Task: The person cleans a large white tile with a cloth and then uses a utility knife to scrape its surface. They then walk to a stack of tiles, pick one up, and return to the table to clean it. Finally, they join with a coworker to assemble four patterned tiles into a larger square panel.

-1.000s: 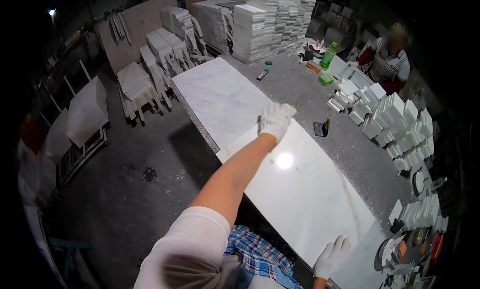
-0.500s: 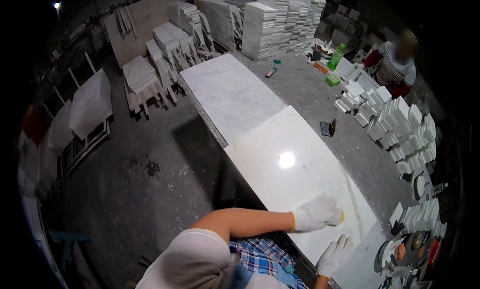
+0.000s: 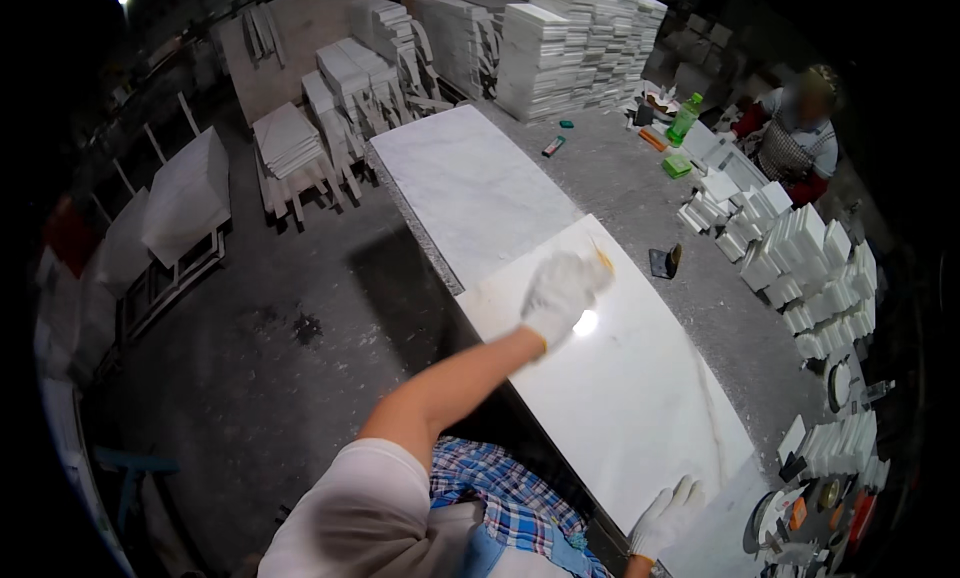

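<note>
A polished white marble slab (image 3: 640, 398) with faint veins lies on the work table below me. My left hand (image 3: 562, 290), in a white glove, is over its far part, its outline smeared by motion. A small yellow thing (image 3: 603, 260) sticks out past its curled fingers; its kind is too blurred to tell. My right hand (image 3: 668, 516), gloved too, rests flat on the slab's near end with its fingers stretched out. Beyond this slab a greyer marble slab (image 3: 465, 183) adjoins it.
At the right stand rows of white stone pieces (image 3: 800, 258), with a person (image 3: 800, 138) behind. A dark holder (image 3: 664, 262), a green bottle (image 3: 684, 120) and a green box (image 3: 676, 167) sit on the grey table. Tall tile stacks (image 3: 575, 53) rise at the back.
My left hand has swept from the slab's near part to its far part, the yellow thing still at its fingers. My right hand stays flat at the near end.
</note>
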`<state>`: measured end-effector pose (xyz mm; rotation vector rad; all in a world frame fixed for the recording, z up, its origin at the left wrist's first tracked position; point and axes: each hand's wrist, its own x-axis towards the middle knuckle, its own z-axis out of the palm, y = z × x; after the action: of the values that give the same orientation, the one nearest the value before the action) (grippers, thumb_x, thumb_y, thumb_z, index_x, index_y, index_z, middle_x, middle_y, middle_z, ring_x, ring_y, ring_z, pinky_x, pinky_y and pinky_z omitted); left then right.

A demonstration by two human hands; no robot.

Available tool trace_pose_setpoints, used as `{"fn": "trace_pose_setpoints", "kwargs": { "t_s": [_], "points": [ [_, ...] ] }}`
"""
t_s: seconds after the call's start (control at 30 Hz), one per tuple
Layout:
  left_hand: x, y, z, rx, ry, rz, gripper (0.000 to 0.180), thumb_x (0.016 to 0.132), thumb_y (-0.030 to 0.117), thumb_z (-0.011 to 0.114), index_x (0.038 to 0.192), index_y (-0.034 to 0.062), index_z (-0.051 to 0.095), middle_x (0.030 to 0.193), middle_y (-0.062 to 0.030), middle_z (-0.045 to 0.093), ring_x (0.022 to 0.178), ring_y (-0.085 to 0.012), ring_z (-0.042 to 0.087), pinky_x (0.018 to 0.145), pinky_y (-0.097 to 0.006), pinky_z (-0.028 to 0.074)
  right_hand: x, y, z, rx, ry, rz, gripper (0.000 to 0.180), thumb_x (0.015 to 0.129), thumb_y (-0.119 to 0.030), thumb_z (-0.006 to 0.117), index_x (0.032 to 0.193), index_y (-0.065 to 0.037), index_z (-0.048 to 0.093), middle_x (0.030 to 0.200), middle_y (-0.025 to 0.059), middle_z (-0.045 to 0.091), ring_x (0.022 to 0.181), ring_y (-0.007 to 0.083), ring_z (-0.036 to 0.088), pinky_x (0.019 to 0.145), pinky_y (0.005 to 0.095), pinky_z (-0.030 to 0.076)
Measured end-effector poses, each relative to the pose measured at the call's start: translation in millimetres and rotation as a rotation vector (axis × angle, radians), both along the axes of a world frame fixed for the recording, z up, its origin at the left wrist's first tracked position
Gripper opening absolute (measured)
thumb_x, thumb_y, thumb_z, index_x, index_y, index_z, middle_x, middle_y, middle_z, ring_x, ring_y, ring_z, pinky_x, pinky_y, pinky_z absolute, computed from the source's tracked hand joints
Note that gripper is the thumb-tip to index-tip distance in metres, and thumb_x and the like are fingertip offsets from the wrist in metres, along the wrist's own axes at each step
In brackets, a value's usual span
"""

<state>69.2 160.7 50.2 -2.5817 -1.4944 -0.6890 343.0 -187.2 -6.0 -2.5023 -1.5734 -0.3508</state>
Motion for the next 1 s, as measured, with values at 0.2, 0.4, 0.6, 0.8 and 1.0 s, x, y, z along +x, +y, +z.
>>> {"fn": "trace_pose_setpoints", "kwargs": {
  "t_s": [0.2, 0.4, 0.6, 0.8, 1.0],
  "points": [
    [53.4, -170.7, -32.2, -0.001, -0.259, -0.622, 0.019, 0.079, 0.015, 0.06, 0.097, 0.012, 0.062, 0.087, -0.0093, 0.058, 0.087, -0.0259, 0.06, 0.075, -0.037, 0.048, 7.7, -5.4, -5.5, 0.01, -0.022, 0.059, 0.048, 0.099, -0.023, 0.047, 0.135, 0.009, 0.052, 0.14, 0.0346, 0.047, 0.13, 0.0498, 0.043, 0.112, 0.0551, 0.031],
    [-21.7, -106.0, -18.4, -0.087, -0.123, -0.362, 0.023, 0.094, 0.019, 0.05, 0.113, 0.0118, 0.062, 0.089, -0.011, 0.063, 0.083, -0.0297, 0.063, 0.076, -0.044, 0.05, 3.0, -3.1, -0.9, -0.04, -0.026, 0.012, 0.048, 0.1, -0.023, 0.044, 0.135, 0.01, 0.052, 0.141, 0.0351, 0.046, 0.13, 0.0483, 0.044, 0.112, 0.0537, 0.032],
    [-116.2, -9.3, -32.5, 0.312, -0.157, 0.124, 0.012, 0.088, 0.022, 0.056, 0.093, 0.0153, 0.065, 0.085, -0.0087, 0.06, 0.083, -0.0268, 0.058, 0.075, -0.042, 0.047, -4.3, -0.9, 3.1, -0.022, 0.014, -0.014, 0.048, 0.102, -0.025, 0.043, 0.139, 0.005, 0.052, 0.144, 0.0315, 0.046, 0.133, 0.0472, 0.042, 0.113, 0.0527, 0.031],
    [-14.1, -105.8, -21.8, 0.209, -0.318, -0.268, 0.015, 0.086, 0.017, 0.055, 0.1, 0.0149, 0.058, 0.083, -0.0059, 0.054, 0.081, -0.0242, 0.056, 0.071, -0.04, 0.045, -2.9, -2.0, 0.6, -0.031, -0.063, -0.01, 0.047, 0.104, -0.025, 0.045, 0.14, 0.004, 0.052, 0.144, 0.0305, 0.047, 0.133, 0.0451, 0.044, 0.113, 0.0519, 0.033],
    [16.7, -172.4, -26.9, -0.205, -0.191, -0.612, 0.023, 0.085, 0.018, 0.056, 0.107, 0.0105, 0.06, 0.085, -0.0067, 0.055, 0.086, -0.0253, 0.057, 0.074, -0.04, 0.045, 3.3, -2.9, 1.3, -0.069, -0.013, 0.001, 0.05, 0.104, -0.027, 0.042, 0.143, 0.003, 0.049, 0.148, 0.0296, 0.044, 0.135, 0.0467, 0.04, 0.115, 0.0527, 0.029]
  ]
}}
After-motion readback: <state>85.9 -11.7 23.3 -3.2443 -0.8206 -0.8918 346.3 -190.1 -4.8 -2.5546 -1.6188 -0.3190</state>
